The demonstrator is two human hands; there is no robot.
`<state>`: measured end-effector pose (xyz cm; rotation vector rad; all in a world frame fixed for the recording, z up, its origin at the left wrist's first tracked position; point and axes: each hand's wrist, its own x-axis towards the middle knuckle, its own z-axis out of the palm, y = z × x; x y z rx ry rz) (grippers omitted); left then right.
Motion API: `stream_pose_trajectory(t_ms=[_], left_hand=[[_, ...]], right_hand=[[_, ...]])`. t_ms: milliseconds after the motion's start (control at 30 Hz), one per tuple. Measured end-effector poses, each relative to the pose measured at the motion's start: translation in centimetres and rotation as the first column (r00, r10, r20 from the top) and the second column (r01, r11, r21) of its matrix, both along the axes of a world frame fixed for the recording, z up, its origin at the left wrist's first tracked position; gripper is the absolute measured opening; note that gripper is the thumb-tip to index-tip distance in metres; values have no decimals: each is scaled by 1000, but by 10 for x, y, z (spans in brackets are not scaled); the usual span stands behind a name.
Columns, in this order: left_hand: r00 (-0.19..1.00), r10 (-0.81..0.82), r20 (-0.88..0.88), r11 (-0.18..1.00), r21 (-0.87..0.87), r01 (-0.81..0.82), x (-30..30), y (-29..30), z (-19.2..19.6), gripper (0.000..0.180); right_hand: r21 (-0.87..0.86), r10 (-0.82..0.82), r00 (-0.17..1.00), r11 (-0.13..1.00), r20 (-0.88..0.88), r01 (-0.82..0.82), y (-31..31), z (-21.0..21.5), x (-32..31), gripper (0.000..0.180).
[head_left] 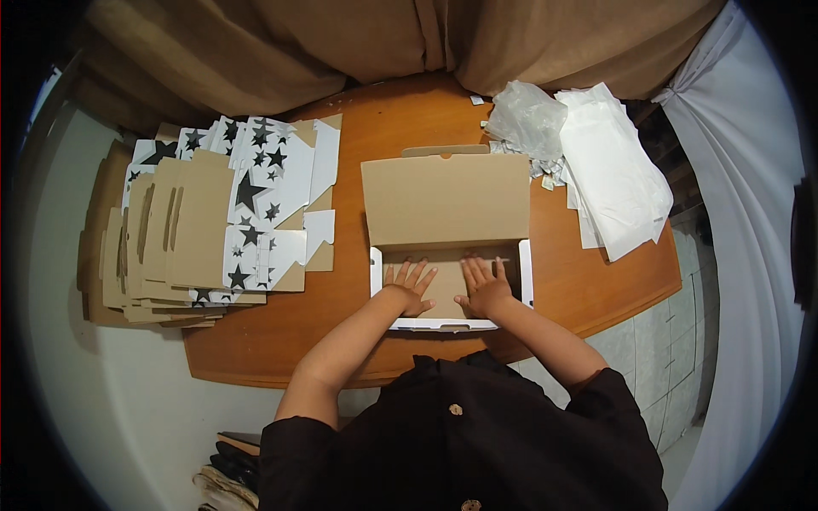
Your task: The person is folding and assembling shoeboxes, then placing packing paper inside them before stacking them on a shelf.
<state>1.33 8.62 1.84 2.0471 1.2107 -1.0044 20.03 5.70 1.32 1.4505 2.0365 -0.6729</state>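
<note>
A cardboard box, brown inside with white outer walls, stands on the table in front of me with its lid raised at the far side. Both my hands reach down inside it. My left hand lies flat with fingers spread on the left part of the box's bottom. On the right part, my right hand presses down in the same way, palm down and fingers apart. Neither hand holds anything. The box's near wall is low and white, with slots along its edge.
Flat unfolded cardboard boxes, white with black stars, are piled at the left of the wooden table. White paper sheets and a clear plastic bag lie at the far right, beside small packets. Brown curtains hang behind.
</note>
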Motion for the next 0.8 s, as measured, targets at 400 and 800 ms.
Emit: stream_pose_trajectory(t_ms=[400,800], left_hand=[[997,-53,62,993,107,46,4,-6,13,80],[522,120,844,905,122,-406,-28,-37,122,47]], right_hand=[[-189,61,987,978,-150,-89,16,5,-6,85],[-156,-276,121,797,-954,584,18,125,101,40]])
